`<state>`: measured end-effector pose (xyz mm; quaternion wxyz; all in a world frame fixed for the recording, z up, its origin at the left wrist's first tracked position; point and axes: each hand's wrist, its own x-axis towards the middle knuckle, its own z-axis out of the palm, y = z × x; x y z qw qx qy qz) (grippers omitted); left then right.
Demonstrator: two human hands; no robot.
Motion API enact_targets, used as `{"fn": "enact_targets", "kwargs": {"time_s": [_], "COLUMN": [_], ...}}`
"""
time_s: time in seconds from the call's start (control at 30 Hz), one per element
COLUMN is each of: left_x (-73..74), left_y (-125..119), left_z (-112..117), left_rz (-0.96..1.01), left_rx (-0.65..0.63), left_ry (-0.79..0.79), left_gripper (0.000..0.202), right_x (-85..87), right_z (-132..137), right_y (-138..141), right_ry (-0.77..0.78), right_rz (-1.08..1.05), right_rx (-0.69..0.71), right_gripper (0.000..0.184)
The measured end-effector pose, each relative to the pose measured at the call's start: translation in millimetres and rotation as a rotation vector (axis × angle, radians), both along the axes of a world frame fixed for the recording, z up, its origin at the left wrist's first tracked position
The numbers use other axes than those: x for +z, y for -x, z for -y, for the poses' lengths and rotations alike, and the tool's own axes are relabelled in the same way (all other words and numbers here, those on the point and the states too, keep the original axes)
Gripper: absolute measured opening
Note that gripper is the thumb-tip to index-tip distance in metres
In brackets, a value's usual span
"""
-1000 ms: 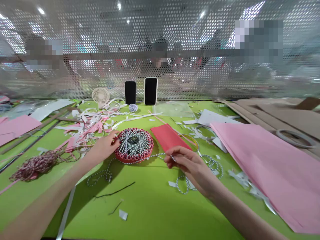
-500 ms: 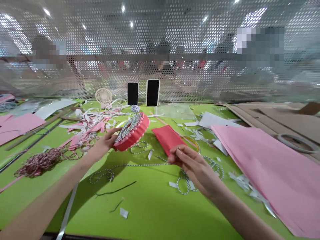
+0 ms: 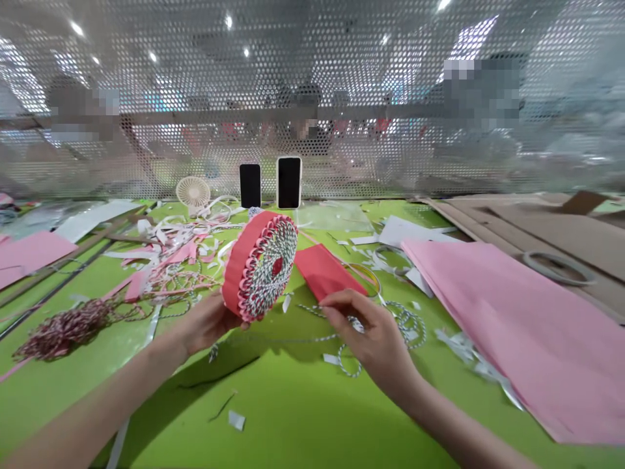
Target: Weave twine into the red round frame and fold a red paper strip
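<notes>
The bench [image 3: 278,417] is bright green and strewn with offcuts, and the red packet [image 3: 328,270] lies flat near its middle. Just left of the packet, raised off the surface, is a red-walled disc [image 3: 258,267], tilted up on edge with its face of black-and-white cord turned rightward; the left hand [image 3: 215,322] clasps its lower edge. At the packet's near end the right hand [image 3: 364,326] has its thumb and forefinger bent close together beside loose black-and-white cord [image 3: 312,309]; whether they pinch it, I cannot tell. Well left of the packet are pink and white paper strips [image 3: 185,251] and a maroon-and-white cord bundle [image 3: 66,326]. To its right spreads a large pink sheet [image 3: 517,326], with brown cardboard [image 3: 547,228] farther out, a ring [image 3: 561,282] resting on that. Beyond the packet, a dark-screened phone [image 3: 250,185] and a larger one [image 3: 289,182] stand upright before a perforated screen [image 3: 342,156], through which show small ceiling lights [image 3: 228,22] and blurred figures.
</notes>
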<state>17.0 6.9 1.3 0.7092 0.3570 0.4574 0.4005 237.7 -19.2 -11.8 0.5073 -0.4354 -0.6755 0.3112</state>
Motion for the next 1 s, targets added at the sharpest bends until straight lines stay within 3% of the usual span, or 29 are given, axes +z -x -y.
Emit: {"fn": "enact_targets", "kwargs": {"time_s": [0.1, 0.2, 0.4, 0.5, 0.6, 0.73, 0.87, 1.0], "left_x": [-4.8, -8.3, -14.2, -13.4, -8.7, -3.0, 0.2, 2.6], "left_y": [-5, -10, -9, -1, 8, 13, 8, 0], "left_z": [3, 6, 3, 0, -2, -1, 4, 6], "left_rz": [-0.036, -0.179, -0.701, -1.03, -1.249, -1.421, -1.282, -0.816], "left_rx": [0.086, 0.147, 0.16, 0.134, 0.145, 0.175, 0.132, 0.149], "left_ry": [-0.056, -0.213, -0.714, -0.907, -1.148, -1.356, -1.357, -0.875], "left_gripper": [0.005, 0.021, 0.041, 0.042, 0.042, 0.04, 0.043, 0.047], "right_x": [1.3, 2.6, 0.1, -3.1, -3.3, -2.5, -6.0, -5.9], "right_z": [2, 5, -1, -9, -14, -13, -11, -16], "right_y": [2, 7, 8, 0, -7, -9, -6, -9], "right_ry": [-0.027, 0.054, 0.64, 0.799, 0.84, 0.722, 0.661, 0.624], "right_rz": [0.022, -0.062, -0.495, -0.733, -0.856, -0.779, -0.605, -0.631], "right_rx": [0.003, 0.014, 0.374, 0.365, 0.334, 0.463, 0.424, 0.312], "right_gripper": [0.006, 0.004, 0.005, 0.007, 0.009, 0.012, 0.01, 0.015]}}
